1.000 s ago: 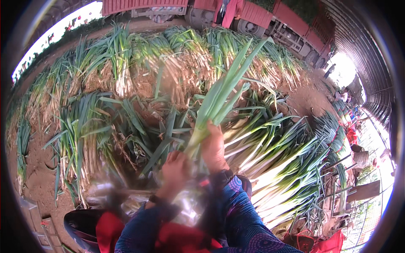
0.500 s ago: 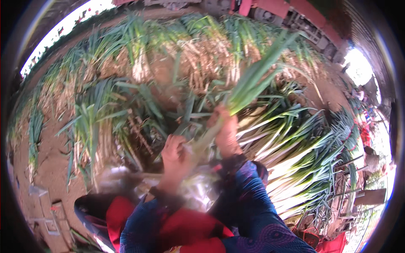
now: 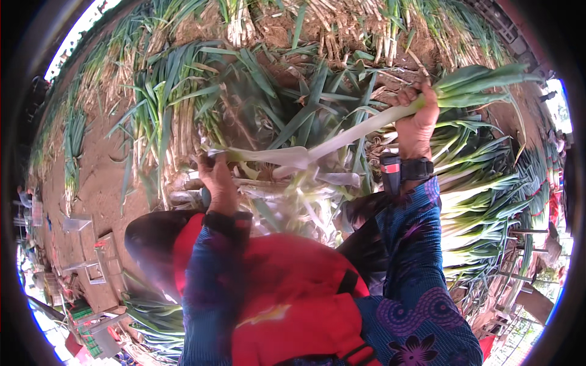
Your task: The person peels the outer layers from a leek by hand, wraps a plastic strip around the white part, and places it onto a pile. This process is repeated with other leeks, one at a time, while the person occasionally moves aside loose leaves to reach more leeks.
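Heaps of harvested leeks lie on brown soil across the upper half of the frame, with a neater stack of trimmed leeks at the right. At centre we hold one long leek stretched between our hands: our right hand, upper right, is closed around it where white stalk meets green leaves. Our left hand, centre left, grips the pale root end, blurred.

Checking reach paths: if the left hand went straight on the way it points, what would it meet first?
Likely the loose green leek leaves lying on the soil just beyond the left hand; depth is unclear.
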Tool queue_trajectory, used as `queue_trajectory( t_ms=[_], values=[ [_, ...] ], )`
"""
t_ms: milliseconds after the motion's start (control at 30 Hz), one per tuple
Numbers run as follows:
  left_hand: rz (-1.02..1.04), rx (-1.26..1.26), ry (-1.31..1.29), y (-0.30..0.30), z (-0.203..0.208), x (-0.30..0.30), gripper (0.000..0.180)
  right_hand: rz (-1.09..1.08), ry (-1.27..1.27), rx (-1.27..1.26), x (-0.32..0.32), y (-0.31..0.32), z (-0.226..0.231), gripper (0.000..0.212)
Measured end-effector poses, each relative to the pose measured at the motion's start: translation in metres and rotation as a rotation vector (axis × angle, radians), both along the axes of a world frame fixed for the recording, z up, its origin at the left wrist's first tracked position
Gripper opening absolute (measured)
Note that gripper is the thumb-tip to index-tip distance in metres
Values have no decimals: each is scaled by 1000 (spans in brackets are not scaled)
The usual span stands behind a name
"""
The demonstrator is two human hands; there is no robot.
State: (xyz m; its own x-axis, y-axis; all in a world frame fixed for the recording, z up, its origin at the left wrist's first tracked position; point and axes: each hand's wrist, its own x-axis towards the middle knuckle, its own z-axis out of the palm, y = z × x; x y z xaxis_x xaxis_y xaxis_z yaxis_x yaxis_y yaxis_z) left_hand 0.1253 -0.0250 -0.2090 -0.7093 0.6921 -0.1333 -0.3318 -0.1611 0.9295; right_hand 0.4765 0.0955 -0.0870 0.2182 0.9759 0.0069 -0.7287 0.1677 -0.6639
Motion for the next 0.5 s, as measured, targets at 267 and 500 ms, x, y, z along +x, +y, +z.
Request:
queue_trajectory(
  t_ms=[267,500],
  values=[
    [280,-330,57,-19,-64,-122,14,41,129,91,43,12,-2,20],
    [442,-172,71,4,-45,-183,21,10,261,148,102,6,-11,20]
  ],
)
